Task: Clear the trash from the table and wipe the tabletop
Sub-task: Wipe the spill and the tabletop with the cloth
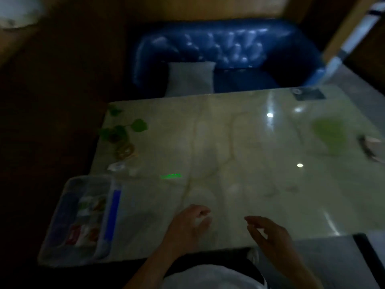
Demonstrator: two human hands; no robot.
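Both hands over the near table (229,142) edge — left hand (188,224) loosely curled, right hand (270,232) spread, each empty, wrapper (116,166) far left.

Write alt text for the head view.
Dim, blurred view: two empty hands, left hand and right hand, hover over a pale marble table. A clear plastic bin sits at its left edge, a blue sofa beyond.

A dim room: a tufted blue sofa (225,53) with a pale cushion (190,78) sits beyond the glossy marble worktop (229,142), backed by wood-panelled wall (187,7).
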